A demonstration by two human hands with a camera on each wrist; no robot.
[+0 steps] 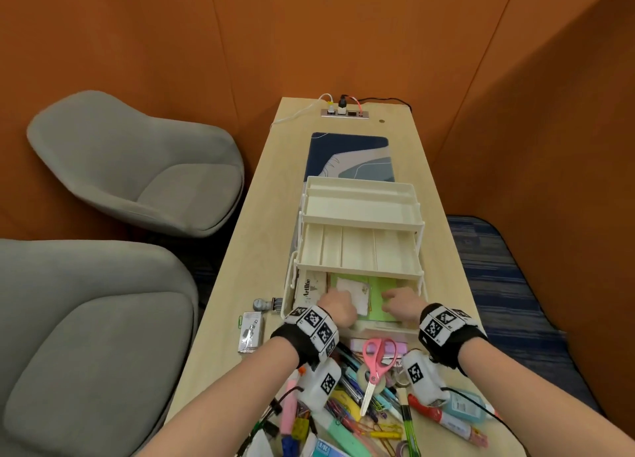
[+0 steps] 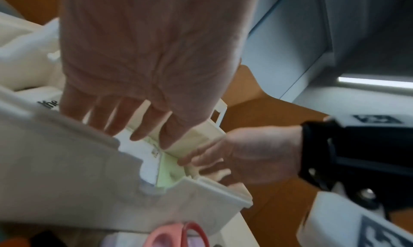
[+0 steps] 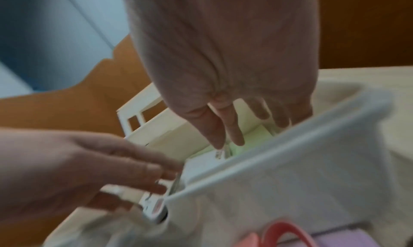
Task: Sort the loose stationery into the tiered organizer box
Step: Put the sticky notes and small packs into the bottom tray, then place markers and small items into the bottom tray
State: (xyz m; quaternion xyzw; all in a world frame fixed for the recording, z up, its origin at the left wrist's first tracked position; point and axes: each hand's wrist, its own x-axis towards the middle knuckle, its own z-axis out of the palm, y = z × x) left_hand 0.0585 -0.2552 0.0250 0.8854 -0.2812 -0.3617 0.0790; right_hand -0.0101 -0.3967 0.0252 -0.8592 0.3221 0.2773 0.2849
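The cream tiered organizer box [image 1: 360, 270] stands mid-table with its top and middle tiers bare. Its bottom tier [image 2: 67, 180] holds an Artline box [image 1: 309, 289], a white paper [image 1: 354, 286] and a green pad [image 1: 386, 290]. My left hand [image 1: 338, 306] reaches into that tier, straight fingers [image 2: 143, 130] pressing down on the white paper. My right hand [image 1: 400, 303] is beside it, its straight fingers [image 3: 225, 136] touching the green pad. Neither hand holds anything. Loose stationery [image 1: 360, 419] lies piled under my wrists, pink scissors [image 1: 376, 364] on top.
Left of the box lie a small clear packet [image 1: 251, 333] and a round silver item [image 1: 262, 304]. A blue desk mat [image 1: 350, 156] and a power socket strip [image 1: 345, 113] with cables sit at the far end. Two grey chairs [image 1: 137, 168] stand left of the narrow table.
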